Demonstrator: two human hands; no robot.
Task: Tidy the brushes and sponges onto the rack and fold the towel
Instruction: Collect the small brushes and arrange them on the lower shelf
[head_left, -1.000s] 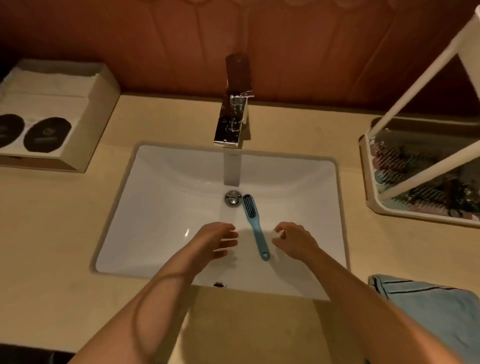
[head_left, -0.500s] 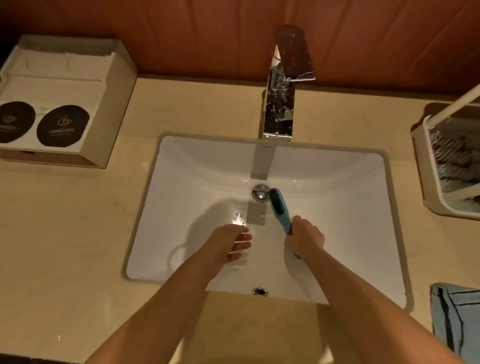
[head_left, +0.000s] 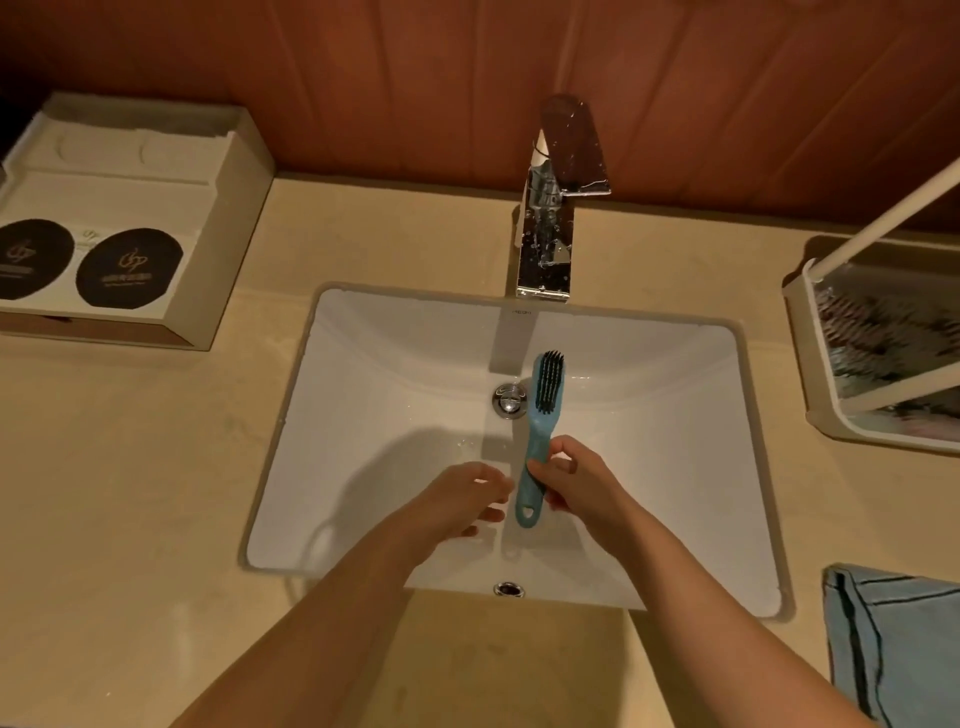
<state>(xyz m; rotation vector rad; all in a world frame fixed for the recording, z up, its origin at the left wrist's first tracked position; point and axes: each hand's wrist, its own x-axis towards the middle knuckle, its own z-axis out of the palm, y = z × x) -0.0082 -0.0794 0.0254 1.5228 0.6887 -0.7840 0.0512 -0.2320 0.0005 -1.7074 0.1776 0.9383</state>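
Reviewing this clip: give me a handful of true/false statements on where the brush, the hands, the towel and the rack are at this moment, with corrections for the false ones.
1. The right hand grips the blue brush by its handle. True.
2. The brush's bristle end points toward the person. False: the bristles point away, toward the faucet; the handle's loop end is nearest the person.
3. The left hand holds a sponge. False: it is empty, fingers loosely curled just left of the brush handle.
4. The blue towel lies on the counter to the right of the sink. True.
5. The brush already sits on the rack. False: it is held over the sink basin; the rack stands far right on the counter.
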